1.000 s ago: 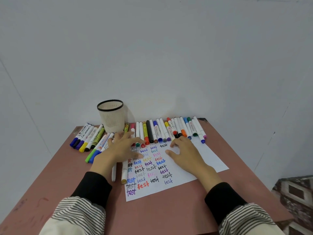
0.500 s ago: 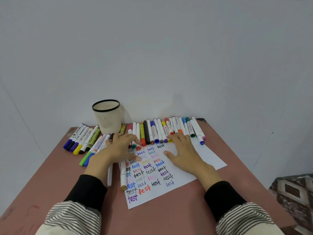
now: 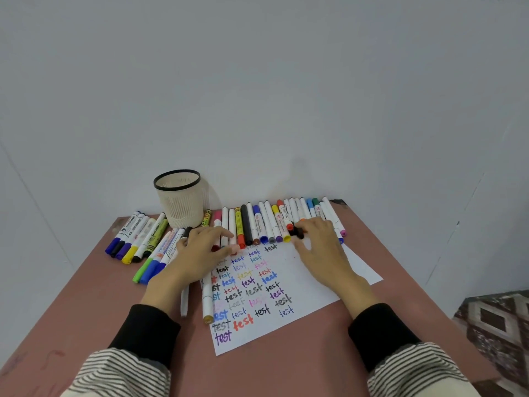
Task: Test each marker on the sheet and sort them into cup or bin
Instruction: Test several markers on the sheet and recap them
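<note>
A white sheet covered with coloured "test" words lies on the reddish table. Along its far edge runs a row of several capped markers. My right hand reaches over the right part of that row, its fingertips touching a black-capped marker and its thumb apart on the paper. Resting flat on the sheet's upper left corner, my left hand has its fingers spread over a few marker ends. A cream cup with a black rim stands at the back left. No bin is in view.
A second group of several thicker markers lies left of the cup. Two white markers lie beside my left wrist. The grey wall stands right behind the table. A patterned surface shows beyond the table's right edge.
My right hand slid forward from the sheet onto the right part of the marker row. My left hand shifted slightly forward.
</note>
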`<state>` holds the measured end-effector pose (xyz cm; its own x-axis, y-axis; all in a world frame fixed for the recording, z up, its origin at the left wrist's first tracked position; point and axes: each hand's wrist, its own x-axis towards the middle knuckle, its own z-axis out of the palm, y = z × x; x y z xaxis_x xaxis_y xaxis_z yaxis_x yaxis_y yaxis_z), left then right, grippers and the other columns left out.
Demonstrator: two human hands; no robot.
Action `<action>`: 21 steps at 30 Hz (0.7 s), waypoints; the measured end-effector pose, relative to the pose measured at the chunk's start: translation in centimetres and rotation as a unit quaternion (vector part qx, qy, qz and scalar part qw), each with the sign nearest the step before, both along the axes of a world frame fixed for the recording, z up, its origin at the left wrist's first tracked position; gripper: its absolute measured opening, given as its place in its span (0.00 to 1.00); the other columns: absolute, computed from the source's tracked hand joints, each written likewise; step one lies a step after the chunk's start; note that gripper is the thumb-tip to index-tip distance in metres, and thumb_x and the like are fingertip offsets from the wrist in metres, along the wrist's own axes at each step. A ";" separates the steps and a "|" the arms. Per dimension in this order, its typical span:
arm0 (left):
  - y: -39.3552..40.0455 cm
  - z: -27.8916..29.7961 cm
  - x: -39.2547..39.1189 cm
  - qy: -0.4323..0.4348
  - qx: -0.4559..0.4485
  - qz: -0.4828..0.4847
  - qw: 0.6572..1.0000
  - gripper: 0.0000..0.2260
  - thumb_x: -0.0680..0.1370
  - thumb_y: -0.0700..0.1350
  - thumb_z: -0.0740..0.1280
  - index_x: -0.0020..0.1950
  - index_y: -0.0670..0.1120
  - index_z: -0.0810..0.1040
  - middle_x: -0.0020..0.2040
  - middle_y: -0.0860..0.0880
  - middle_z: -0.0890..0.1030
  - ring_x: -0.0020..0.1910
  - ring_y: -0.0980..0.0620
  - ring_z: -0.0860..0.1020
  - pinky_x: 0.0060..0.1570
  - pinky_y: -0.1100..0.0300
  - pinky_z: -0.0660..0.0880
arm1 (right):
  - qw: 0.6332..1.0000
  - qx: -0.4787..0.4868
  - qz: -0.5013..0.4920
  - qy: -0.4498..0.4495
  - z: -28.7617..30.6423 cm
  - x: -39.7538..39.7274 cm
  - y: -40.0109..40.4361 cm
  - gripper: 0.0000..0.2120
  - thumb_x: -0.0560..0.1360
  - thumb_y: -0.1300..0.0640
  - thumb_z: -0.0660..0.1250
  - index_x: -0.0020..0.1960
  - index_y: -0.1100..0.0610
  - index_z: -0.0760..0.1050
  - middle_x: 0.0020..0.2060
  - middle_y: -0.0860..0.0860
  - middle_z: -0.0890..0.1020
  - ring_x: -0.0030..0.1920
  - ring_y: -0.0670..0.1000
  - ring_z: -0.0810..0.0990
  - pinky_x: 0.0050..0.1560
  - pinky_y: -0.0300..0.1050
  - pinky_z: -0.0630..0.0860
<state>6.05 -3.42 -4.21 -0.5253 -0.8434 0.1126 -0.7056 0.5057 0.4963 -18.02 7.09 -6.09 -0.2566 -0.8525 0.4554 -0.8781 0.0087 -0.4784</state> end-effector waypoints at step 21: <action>-1.1 -2.7 -0.9 0.010 -0.109 -0.046 0.993 0.17 0.80 0.58 0.61 0.66 0.55 0.72 0.65 0.57 0.73 0.67 0.56 0.68 0.70 0.46 0.63 | 0.943 0.112 -0.293 -0.114 0.3 -5.7 -4.7 0.15 0.81 0.55 0.57 0.61 0.64 0.72 0.60 0.62 0.73 0.60 0.60 0.72 0.61 0.54 0.72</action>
<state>5.13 -4.52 -6.95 -0.5950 -0.7463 0.2984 -0.6420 0.6647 0.3821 -23.76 2.41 -5.82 -0.7823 -0.6027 0.1572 -0.5663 0.5830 -0.5826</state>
